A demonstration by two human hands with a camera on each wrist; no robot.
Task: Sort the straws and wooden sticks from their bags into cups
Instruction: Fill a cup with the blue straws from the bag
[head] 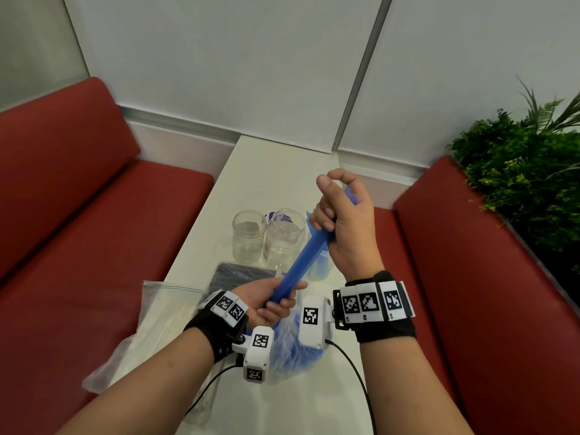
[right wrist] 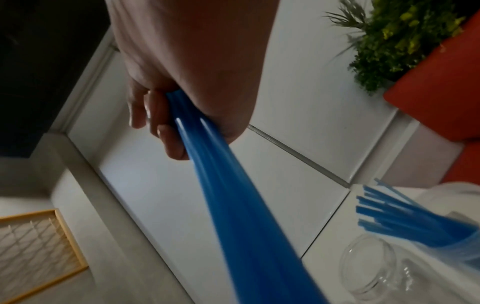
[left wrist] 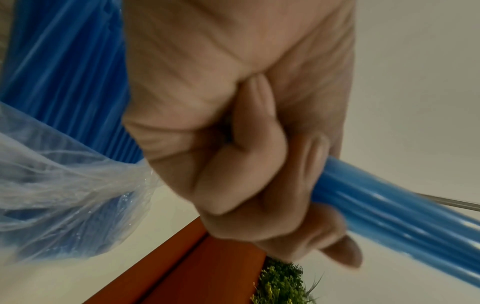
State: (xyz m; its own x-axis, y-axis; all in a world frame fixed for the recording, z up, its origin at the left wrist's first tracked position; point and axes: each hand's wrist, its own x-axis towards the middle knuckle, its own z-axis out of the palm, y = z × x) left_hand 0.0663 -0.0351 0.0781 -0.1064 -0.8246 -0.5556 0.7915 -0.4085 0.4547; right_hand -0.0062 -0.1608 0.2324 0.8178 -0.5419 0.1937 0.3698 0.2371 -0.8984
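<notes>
A bundle of blue straws (head: pixel 303 261) slants over the white table (head: pixel 266 171), held by both hands. My left hand (head: pixel 273 299) grips its lower end, fingers curled round the straws (left wrist: pixel 384 207). My right hand (head: pixel 337 215) grips the upper end (right wrist: pixel 221 174) in a fist. Beneath my wrists lies a clear plastic bag (head: pixel 287 346) with more blue straws (left wrist: pixel 59 67) inside. Two empty clear cups (head: pixel 248 235) (head: pixel 285 238) stand side by side at mid-table. To their right a third cup (head: pixel 318 268) holds several blue straws (right wrist: pixel 405 224). A clear zip bag (head: pixel 150 321) lies at the left table edge.
A dark flat object (head: pixel 241 281) lies just before the cups. Red benches (head: pixel 78 215) (head: pixel 470 277) flank the narrow table. A green plant (head: pixel 527 171) stands behind the right bench. White wall panels (head: pixel 251 58) close the far end. Cables (head: pixel 354 365) trail from the wrist cameras.
</notes>
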